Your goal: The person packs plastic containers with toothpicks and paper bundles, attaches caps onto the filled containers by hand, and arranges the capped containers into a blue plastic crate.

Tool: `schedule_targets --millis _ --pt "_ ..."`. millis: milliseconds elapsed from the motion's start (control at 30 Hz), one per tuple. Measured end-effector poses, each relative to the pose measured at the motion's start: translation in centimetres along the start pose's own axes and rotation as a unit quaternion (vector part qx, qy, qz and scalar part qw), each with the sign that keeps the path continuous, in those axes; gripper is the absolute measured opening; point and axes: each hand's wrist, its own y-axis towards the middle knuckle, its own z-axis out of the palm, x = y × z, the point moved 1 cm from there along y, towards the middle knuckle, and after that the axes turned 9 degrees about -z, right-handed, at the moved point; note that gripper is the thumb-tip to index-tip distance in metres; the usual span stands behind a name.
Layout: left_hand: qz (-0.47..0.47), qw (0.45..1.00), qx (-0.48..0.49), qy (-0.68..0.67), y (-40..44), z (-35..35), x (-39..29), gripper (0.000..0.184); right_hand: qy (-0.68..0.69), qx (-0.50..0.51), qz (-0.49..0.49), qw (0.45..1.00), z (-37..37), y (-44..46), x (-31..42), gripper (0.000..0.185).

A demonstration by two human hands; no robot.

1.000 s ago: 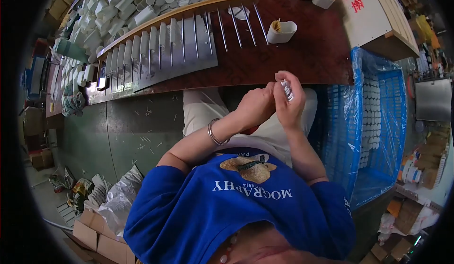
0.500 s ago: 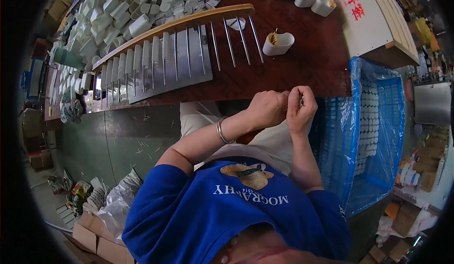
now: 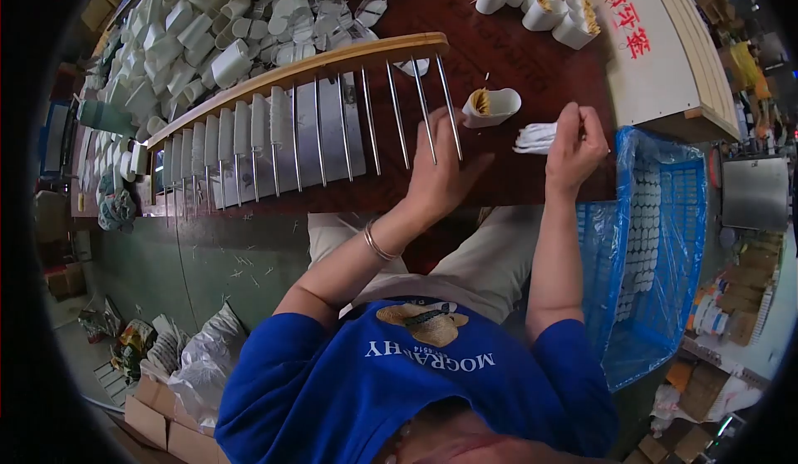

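My left hand [image 3: 440,169] reaches in at the right end of a rack of long metal rods [image 3: 371,123], its fingertips among the last rods and its thumb spread away. I see nothing held in it. In my right hand [image 3: 575,150], closed with thumb and fingers bent together, is a small bundle of white sticks [image 3: 536,137] that pokes out to the left over the table. Just beyond the hands stands a white oval cup [image 3: 502,108] with yellowish toothpicks [image 3: 480,101] at one side. White stacked pieces [image 3: 259,123] sit on the rods at the rack's left part.
A large heap of white cups and clear lids [image 3: 224,28] lies behind the rack. Several filled cups [image 3: 544,11] stand at the far right beside a wooden box [image 3: 665,57] with red writing. A blue crate [image 3: 665,256] lined with plastic is at my right.
My hands were together near the table's edge and have parted. The left went forward to the rods. The right moved right and forward, and the white bundle now shows in it.
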Motion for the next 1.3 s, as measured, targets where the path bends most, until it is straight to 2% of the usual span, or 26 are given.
schedule_targets --millis 67,167,267,333,467,533,567,633,667,700,767,833,867,900,967,1000,1133,1200,1233,1267,1300 --pt "-0.001 1.0 -0.022 0.007 1.9 0.5 1.0 0.07 -0.007 -0.012 -0.069 0.998 1.7 1.7 -0.8 0.019" --pt "0.0 0.997 0.008 -0.074 4.1 2.3 2.3 0.07 -0.019 -0.016 -0.18 0.983 4.1 3.0 -1.3 0.018" --pt "-0.023 0.993 0.047 -0.11 5.1 3.4 3.5 0.066 -0.013 0.005 -0.18 0.984 5.3 2.5 -2.2 0.017" --pt "-0.026 0.996 0.077 -0.041 5.2 3.7 4.1 0.059 -0.017 0.024 -0.203 0.979 5.6 1.9 -2.8 0.017" --pt "0.01 0.997 0.051 -0.05 5.1 4.0 4.6 0.052 -0.018 0.079 -0.227 0.971 5.6 1.1 -2.7 0.017" --pt "0.024 0.998 0.037 -0.052 5.1 3.6 4.0 0.049 -0.044 0.176 -0.232 0.956 5.6 1.2 -2.3 0.018" --pt "0.023 0.998 0.037 -0.052 5.0 3.7 4.2 0.049 -0.044 0.178 -0.231 0.956 5.7 1.3 -2.0 0.018" --pt "0.027 0.996 0.054 -0.064 5.2 3.8 4.6 0.048 -0.152 0.229 -0.27 0.923 6.3 1.3 -1.3 0.018" --pt "0.027 0.996 0.053 -0.064 5.2 3.8 4.7 0.048 -0.164 0.271 -0.224 0.922 6.2 1.1 -1.3 0.013" --pt "0.025 0.996 0.055 -0.069 5.2 3.8 4.6 0.048 -0.164 0.271 -0.225 0.922 6.3 0.9 -1.2 0.013" --pt "0.023 0.995 0.055 -0.075 5.2 3.6 4.5 0.047 -0.008 0.178 -0.158 0.971 6.4 0.8 -1.0 0.007" --pt "-0.015 0.996 0.074 -0.05 5.0 3.3 4.0 0.051 0.062 0.205 -0.079 0.973 6.0 1.1 -1.6 0.013" --pt "-0.002 0.997 0.059 -0.043 4.8 3.6 4.3 0.051 0.024 0.233 -0.143 0.962 5.9 1.2 -2.9 0.016" --pt "-0.001 0.997 0.061 -0.044 4.9 3.6 4.3 0.051 0.022 0.232 -0.143 0.962 6.1 0.7 -3.3 0.016" --pt "-0.005 0.996 0.079 -0.051 5.0 3.4 4.2 0.051 0.163 0.316 0.048 0.933 6.5 -0.2 -4.2 0.024" --pt "-0.003 0.996 0.078 -0.052 5.1 3.5 4.2 0.051 0.205 0.333 0.086 0.916 6.1 -0.3 -4.0 0.031" --pt "0.002 0.995 0.073 -0.063 4.9 3.8 4.6 0.05 0.167 0.337 0.043 0.925 5.5 -0.2 -3.7 0.034" --pt "0.007 0.996 0.074 -0.056 4.7 3.9 4.8 0.05 0.137 0.35 -0.025 0.926 5.8 0.2 -4.7 0.037" --pt "0.012 0.996 0.07 -0.054 4.6 4.0 4.9 0.05 0.135 0.347 -0.025 0.928 5.7 0.3 -4.7 0.037" --pt "0.017 0.996 0.065 -0.051 4.6 4.1 5.0 0.05 0.236 0.341 0.116 0.903 5.7 0.4 -4.9 0.038" --pt "0.019 0.996 0.065 -0.052 4.6 4.0 4.9 0.05 0.33 0.326 0.251 0.85 5.8 0.5 -4.8 0.039"
